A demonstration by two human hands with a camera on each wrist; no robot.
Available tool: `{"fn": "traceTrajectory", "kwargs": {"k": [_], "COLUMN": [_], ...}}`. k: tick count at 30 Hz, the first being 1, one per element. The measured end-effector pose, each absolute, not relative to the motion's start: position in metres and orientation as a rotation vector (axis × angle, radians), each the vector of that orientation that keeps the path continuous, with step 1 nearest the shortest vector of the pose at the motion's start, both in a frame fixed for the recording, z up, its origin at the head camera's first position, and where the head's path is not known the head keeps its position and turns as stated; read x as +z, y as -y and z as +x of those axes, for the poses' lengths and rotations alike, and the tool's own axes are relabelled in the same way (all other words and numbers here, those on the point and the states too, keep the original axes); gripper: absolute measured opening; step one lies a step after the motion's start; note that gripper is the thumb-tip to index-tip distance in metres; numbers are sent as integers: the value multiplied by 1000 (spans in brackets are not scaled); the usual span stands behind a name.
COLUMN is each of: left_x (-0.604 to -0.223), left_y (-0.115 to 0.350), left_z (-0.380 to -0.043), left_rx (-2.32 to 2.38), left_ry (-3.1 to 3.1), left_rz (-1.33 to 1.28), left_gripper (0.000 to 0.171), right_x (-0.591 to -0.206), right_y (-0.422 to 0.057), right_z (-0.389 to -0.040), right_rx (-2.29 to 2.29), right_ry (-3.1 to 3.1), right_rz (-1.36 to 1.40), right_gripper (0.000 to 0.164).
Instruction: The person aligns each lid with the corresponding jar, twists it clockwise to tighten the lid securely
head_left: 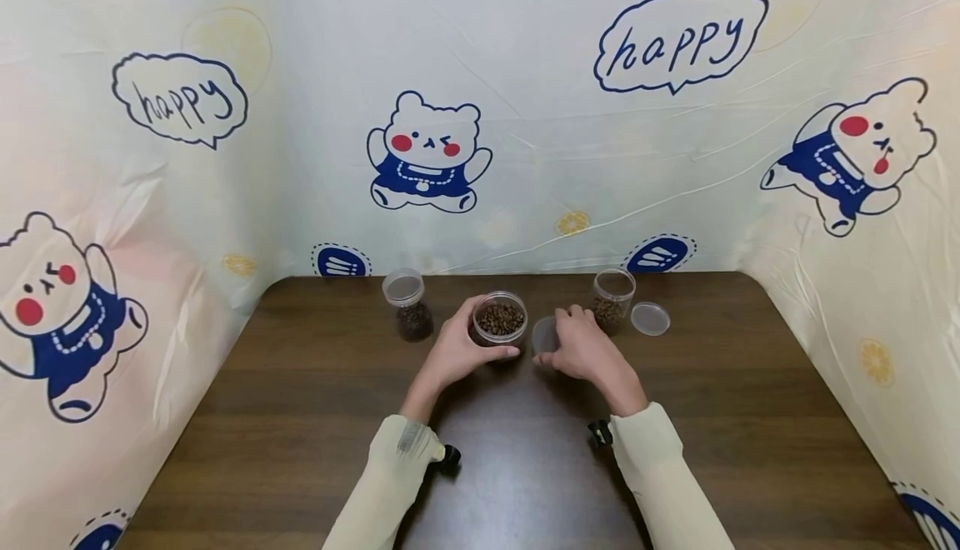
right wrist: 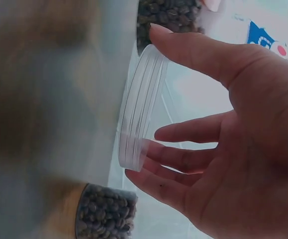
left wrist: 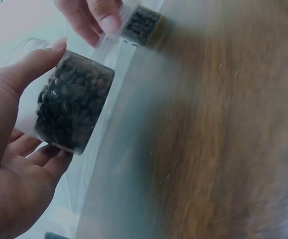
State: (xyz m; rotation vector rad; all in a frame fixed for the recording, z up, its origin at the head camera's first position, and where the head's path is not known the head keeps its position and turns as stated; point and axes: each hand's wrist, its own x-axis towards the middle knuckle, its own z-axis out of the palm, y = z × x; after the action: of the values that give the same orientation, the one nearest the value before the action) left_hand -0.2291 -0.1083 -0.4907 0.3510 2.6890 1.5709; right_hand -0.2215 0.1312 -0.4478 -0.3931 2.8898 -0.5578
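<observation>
My left hand (head_left: 463, 343) is wrapped around an uncovered clear plastic jar (left wrist: 74, 97) of dark coffee beans, thumb on one side and fingers on the other. The jar stands upright near the back of the wooden table, its beans (head_left: 499, 318) visible from above. Just to its right, my right hand (head_left: 588, 350) holds a clear round screw lid (right wrist: 141, 109) by its rim, between thumb and fingertips. In the head view this lid lies low beside the jar, partly covered by the hand.
A lidded jar (head_left: 408, 308) with beans stands at the left. Behind my right hand is an uncovered jar (head_left: 613, 286) part full of beans, with another clear lid (head_left: 650, 318) flat beside it. A printed cloth (head_left: 540, 158) hangs along the back table edge.
</observation>
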Motion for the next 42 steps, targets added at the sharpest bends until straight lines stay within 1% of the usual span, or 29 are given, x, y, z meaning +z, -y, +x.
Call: {"fn": "traceTrajectory", "kwargs": {"k": [9, 16, 22, 28, 35, 42], "left_x": [-486, -489, -493, -500, -504, -507], "left_y": [106, 110, 115, 116, 118, 119], "left_z": [-207, -191, -179, -173, -172, -171], "left_rx": [1535, 1546, 1510, 1512, 1562, 1574], "left_ry": [-2661, -2561, -2516, -2460, -2387, -2356], "left_rz": [443, 504, 505, 509, 552, 515], "left_gripper": [96, 92, 92, 94, 92, 94], "right_x": [-454, -459, -466, -470, -473, -475], "right_y": [-140, -146, -144, -143, -143, -145], "right_z": [-199, -185, -176, -169, -169, -168], "right_rx": [-481, -473, -464, -462, -468, -482], "right_ry": [-2888, -2873, -2819, -2806, -2820, -2831], "right_rz": [-453, -467, -505, -525, -545, -537], "right_gripper": [86, 89, 90, 90, 90, 93]}}
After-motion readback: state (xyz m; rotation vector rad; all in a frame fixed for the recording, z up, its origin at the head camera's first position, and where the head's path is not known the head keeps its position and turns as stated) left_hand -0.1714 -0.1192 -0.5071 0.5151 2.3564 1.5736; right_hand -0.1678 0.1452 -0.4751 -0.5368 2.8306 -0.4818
